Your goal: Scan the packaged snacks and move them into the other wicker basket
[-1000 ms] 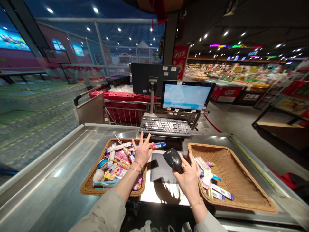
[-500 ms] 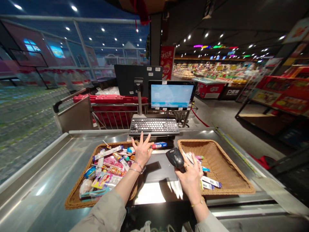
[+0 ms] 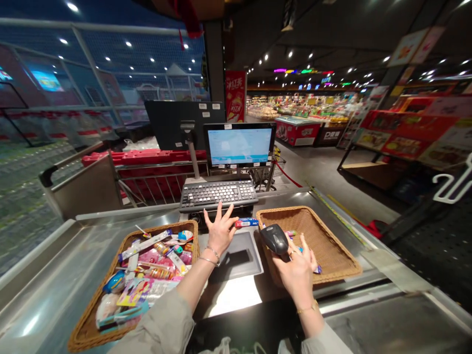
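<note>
My left hand (image 3: 220, 233) pinches one end of a small red and blue box (image 3: 247, 222) between thumb and forefinger, its other fingers spread. The box's far end is close to the right basket's left rim. My right hand (image 3: 295, 270) grips a black barcode scanner (image 3: 275, 239), whose head points left towards the box. To the left stands a wicker basket (image 3: 194, 236) full of sweets, lollipops and small packets. Beneath my right hand is a second wicker basket (image 3: 324, 241); a few small packets show in it, partly hidden by the hand.
A black keyboard (image 3: 221, 193) lies behind my left hand, below a lit monitor (image 3: 239, 145). A grey recessed plate (image 3: 241, 250) is set in the metal counter (image 3: 37, 295) between the baskets. Metal trolleys with red contents stand beyond. Shop shelves are at right.
The view has turned right, so the baskets and screens sit further left. Both hands have moved right across the counter, bringing the box closer to the right basket. Both keep their hold.
</note>
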`<state>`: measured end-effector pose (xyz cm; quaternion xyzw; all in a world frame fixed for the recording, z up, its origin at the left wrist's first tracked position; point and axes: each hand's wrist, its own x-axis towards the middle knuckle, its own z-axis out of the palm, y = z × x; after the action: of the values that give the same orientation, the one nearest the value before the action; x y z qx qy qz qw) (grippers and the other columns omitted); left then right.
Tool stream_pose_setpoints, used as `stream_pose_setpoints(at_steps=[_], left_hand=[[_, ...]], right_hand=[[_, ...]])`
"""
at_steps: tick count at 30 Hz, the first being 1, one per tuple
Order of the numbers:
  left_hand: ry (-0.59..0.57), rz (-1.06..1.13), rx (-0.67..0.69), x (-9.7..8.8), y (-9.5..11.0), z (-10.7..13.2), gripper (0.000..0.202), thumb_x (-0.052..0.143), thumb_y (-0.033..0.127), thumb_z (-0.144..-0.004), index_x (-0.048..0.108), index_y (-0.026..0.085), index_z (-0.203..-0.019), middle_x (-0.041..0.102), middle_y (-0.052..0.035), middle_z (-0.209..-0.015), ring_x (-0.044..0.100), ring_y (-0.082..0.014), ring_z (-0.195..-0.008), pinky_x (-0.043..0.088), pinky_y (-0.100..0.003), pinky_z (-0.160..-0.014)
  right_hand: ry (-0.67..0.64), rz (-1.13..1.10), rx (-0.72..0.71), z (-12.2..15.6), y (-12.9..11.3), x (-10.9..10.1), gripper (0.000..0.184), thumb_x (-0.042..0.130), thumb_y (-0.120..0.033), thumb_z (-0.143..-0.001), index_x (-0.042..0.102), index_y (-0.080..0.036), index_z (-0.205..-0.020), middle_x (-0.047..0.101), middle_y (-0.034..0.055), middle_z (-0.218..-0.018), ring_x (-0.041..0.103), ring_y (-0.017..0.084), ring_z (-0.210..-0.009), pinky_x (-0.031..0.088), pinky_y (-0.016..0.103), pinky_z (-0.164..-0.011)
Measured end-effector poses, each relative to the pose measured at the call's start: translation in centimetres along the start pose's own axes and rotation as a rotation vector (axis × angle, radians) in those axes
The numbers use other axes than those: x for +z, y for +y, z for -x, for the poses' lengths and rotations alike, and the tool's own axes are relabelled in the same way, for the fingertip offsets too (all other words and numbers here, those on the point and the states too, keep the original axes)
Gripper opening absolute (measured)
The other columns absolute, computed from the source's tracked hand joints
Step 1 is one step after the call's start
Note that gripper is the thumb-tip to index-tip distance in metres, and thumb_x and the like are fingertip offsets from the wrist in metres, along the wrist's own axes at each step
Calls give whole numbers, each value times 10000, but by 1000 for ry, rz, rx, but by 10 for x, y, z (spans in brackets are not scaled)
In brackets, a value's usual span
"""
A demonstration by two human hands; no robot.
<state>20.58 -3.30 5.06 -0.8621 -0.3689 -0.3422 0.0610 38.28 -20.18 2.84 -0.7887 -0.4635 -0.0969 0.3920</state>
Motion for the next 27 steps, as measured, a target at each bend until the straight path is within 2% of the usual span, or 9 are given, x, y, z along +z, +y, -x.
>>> stream_pose_setpoints(at_steps=[4,10,23,27], left_hand=[[-3,25,50,7,12,-7,175,622,307,-860,696,315,-1018,524,-8,-1426,268,-346,-1443,-17,-758,-1103],[-22,60,132,20,28,-14,178,606,305,-869,694,309,-1024,532,-26,-1421,268,-331,-1446,-19,-753,-1106],[-65,166,275,50,55,-20,199,629,306,-863,695,335,-1049,549,-39,-1407,263,-335,-1446,-5,-763,-1093],[-96,193,335,58,64,-21,214,617,334,-873,682,339,-1077,545,-40,-1411,258,-340,-1447,-5,-769,-1084]], right_hand=[[17,7,65,0,11,-6,307,585,-415,-757,722,-270,-991,665,29,-1234,303,302,-1386,163,526,-1089],[117,11,132,-1,27,-15,260,583,-416,-754,731,-241,-876,679,60,-1208,336,308,-1374,175,516,-1081],[240,85,260,2,55,-36,314,616,-460,-744,730,-217,-907,653,129,-1235,386,324,-1349,253,564,-1066],[233,98,270,4,61,-42,323,608,-448,-759,728,-209,-940,669,124,-1207,369,316,-1368,245,557,-1076]])
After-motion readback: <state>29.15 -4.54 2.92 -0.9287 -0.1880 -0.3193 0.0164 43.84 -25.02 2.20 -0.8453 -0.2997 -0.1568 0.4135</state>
